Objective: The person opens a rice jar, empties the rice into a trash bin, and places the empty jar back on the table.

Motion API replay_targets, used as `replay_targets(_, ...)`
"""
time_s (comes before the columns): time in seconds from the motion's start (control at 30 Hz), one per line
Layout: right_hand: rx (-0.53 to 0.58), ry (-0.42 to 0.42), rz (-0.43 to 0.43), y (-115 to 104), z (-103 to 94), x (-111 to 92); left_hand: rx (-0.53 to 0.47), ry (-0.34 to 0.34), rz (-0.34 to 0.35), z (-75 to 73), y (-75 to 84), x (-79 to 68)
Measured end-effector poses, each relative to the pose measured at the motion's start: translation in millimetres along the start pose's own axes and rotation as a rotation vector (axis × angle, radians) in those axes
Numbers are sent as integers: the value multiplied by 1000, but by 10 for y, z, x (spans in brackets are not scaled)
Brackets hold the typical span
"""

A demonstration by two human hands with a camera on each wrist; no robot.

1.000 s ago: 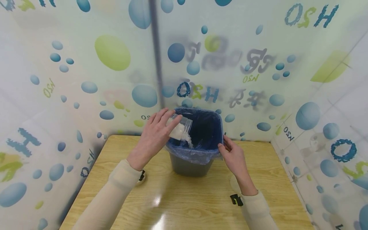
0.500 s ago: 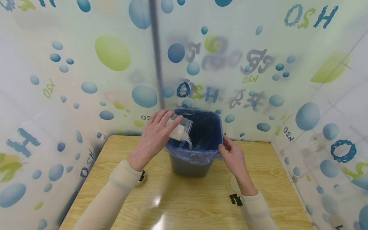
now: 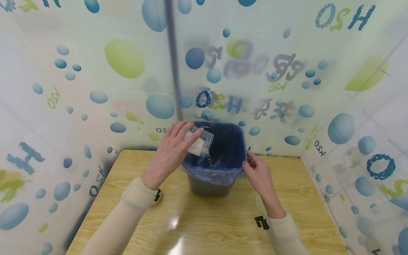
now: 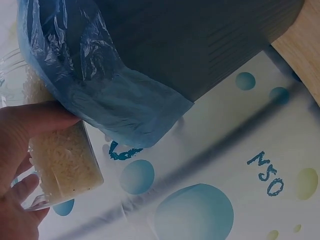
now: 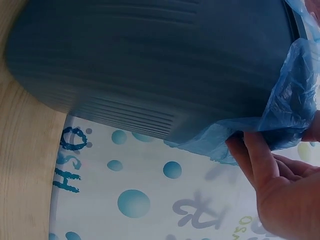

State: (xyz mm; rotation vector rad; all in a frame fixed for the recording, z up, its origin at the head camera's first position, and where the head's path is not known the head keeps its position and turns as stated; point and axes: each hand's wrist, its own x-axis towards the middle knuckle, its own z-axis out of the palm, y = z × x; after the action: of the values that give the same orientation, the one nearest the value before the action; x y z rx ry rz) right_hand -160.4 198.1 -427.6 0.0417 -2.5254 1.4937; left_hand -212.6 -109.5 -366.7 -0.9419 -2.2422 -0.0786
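Note:
In the head view, my left hand (image 3: 169, 152) grips a clear jar (image 3: 208, 141) from above, lying on its side with its mouth over the left part of a bin (image 3: 210, 186). White rice (image 4: 67, 162) is inside the jar, as the left wrist view shows, and a few grains fall from its mouth. The bin is dark grey, lined with a thin blue plastic bag (image 3: 211, 175) folded out over the rim. On the bin's right side, my right hand (image 3: 259, 175) pinches the rim and bag between thumb and fingers. The bin's bottom inside is hidden.
The bin stands on a light wooden table (image 3: 204, 226) near its back edge. A curtain (image 3: 124, 88) printed with blue and green dots closes off the back and sides. Black straps (image 3: 262, 222) sit at both wrists.
The stream of rice from the jar has thinned to scattered grains. The bin's front rim has shifted slightly down and left. Both hands keep nearly the same place.

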Motion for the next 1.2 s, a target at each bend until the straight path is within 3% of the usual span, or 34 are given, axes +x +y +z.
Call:
replay_targets(0.4, -22, 3, 15, -24, -3, -34, 28, -43, 7, -45, 40, -2)
replay_targets(0.77, -19, -5, 29, -22, -5, -27, -12, -3, -27, -50, 36, -2)
replay_targets(1.2, -3, -7, 8, -32, -5, -31, -30, 3, 0, -38, 18, -37)
